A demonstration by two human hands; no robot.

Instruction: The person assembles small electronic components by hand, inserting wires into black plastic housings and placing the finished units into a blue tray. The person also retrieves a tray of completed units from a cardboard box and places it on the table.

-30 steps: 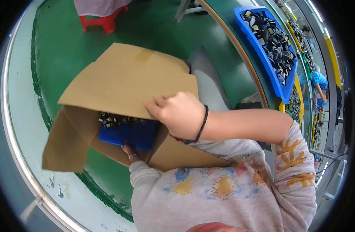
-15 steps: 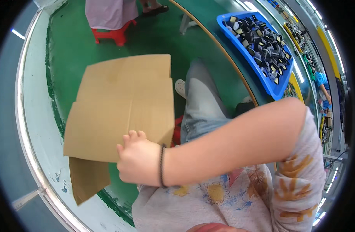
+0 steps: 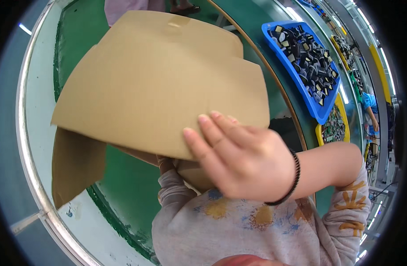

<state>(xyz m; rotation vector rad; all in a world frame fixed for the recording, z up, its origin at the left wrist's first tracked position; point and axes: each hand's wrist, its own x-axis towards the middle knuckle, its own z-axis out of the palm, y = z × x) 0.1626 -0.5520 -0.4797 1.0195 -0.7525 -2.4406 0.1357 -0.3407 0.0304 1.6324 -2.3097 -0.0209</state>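
A large brown cardboard box [image 3: 154, 80], with notched edges and a strip of tape near its far edge, is held up tilted before me. One flap [image 3: 77, 164] hangs down at its left. My right hand [image 3: 247, 159] lies on the near right part of the board, its fingers stretched out flat on the surface; the thumb is hard to make out. My left hand [image 3: 165, 164] is under the near edge, and only a bit of it shows past the grey sleeve. Its fingers are hidden behind the cardboard.
To the right, a curved-edged green table [image 3: 287, 95] carries a blue tray [image 3: 296, 84] full of small dark parts and a yellow tray [image 3: 319, 133] of small pieces. A white wall ledge with a metal rail [image 3: 24, 128] runs along the left. Someone sits beyond the box.
The cardboard has risen closer, shifted rightward and now covers the red stool and my leg. My right hand has moved right and flattened. My left hand has come partly into view.
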